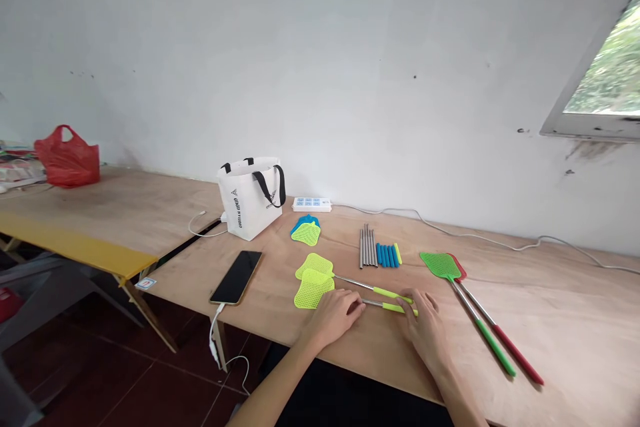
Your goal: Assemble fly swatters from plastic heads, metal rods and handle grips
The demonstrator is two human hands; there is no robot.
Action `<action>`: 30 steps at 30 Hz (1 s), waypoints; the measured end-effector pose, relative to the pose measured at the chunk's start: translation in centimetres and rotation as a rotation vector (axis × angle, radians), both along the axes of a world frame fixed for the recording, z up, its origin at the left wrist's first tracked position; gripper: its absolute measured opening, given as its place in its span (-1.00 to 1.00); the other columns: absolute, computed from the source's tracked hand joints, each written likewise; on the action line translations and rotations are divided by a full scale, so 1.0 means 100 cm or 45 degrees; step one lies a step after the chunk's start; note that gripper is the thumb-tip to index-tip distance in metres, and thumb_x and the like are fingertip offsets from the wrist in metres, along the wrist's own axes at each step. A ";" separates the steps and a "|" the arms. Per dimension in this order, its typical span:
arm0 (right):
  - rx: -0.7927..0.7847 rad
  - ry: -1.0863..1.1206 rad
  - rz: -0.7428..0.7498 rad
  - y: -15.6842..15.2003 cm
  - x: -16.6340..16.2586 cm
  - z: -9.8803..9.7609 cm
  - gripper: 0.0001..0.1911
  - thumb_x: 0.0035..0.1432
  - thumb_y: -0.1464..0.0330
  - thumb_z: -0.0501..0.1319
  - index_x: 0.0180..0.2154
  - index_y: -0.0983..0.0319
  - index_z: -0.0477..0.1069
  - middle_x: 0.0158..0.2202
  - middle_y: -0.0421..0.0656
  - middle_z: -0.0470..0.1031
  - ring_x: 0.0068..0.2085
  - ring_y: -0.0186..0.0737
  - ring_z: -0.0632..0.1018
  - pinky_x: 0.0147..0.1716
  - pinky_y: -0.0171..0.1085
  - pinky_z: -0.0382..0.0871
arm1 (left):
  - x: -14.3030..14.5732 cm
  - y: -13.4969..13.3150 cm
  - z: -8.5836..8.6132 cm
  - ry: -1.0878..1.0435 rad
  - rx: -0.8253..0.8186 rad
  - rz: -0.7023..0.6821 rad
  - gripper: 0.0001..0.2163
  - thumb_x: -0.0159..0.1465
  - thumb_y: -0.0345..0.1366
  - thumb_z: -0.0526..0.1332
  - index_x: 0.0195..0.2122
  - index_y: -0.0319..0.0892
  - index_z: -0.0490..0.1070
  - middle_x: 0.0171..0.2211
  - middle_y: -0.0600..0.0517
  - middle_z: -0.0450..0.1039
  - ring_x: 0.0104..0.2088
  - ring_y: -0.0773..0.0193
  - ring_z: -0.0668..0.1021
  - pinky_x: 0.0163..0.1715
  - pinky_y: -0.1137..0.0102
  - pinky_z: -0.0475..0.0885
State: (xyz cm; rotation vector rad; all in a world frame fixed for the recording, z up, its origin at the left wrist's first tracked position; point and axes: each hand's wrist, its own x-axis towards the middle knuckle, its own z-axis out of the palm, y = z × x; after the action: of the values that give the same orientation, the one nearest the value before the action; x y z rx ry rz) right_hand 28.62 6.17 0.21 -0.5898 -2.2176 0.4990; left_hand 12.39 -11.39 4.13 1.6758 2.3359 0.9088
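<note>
Two yellow fly swatters lie side by side on the wooden table, with metal rods and yellow handles. My left hand (336,313) is closed over the neck of the near yellow fly swatter (314,290), hiding part of its rod. At the other end, my right hand (425,320) has thumb and fingers closed around the tip of that swatter's handle. Its fingertips also reach the handle end of the far yellow fly swatter (315,265); whether they grip it, I cannot tell.
To the right lie a green fly swatter (443,265) and a red fly swatter (517,355). Behind are metal rods (369,248), blue handles (387,255) and loose swatter heads (306,233). A phone (237,277), white bag (253,207) and power strip (311,205) are leftward.
</note>
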 end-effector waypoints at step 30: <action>0.075 -0.142 0.208 -0.045 -0.005 0.038 -0.56 0.45 0.04 -0.03 -0.30 0.11 0.45 -0.38 -0.17 0.58 -0.36 -0.16 0.57 -0.34 -0.27 0.31 | 0.013 0.010 0.010 -1.375 0.712 -0.003 -0.50 0.26 0.18 0.24 -0.22 -0.24 0.53 -0.46 0.02 0.45 -0.57 0.37 0.44 -0.61 0.48 0.24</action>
State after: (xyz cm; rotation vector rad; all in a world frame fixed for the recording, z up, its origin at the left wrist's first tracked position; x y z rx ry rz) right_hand 28.08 1.67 3.98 -0.4169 -2.3909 0.4924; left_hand 13.72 -10.42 5.12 0.8501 1.3888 1.9428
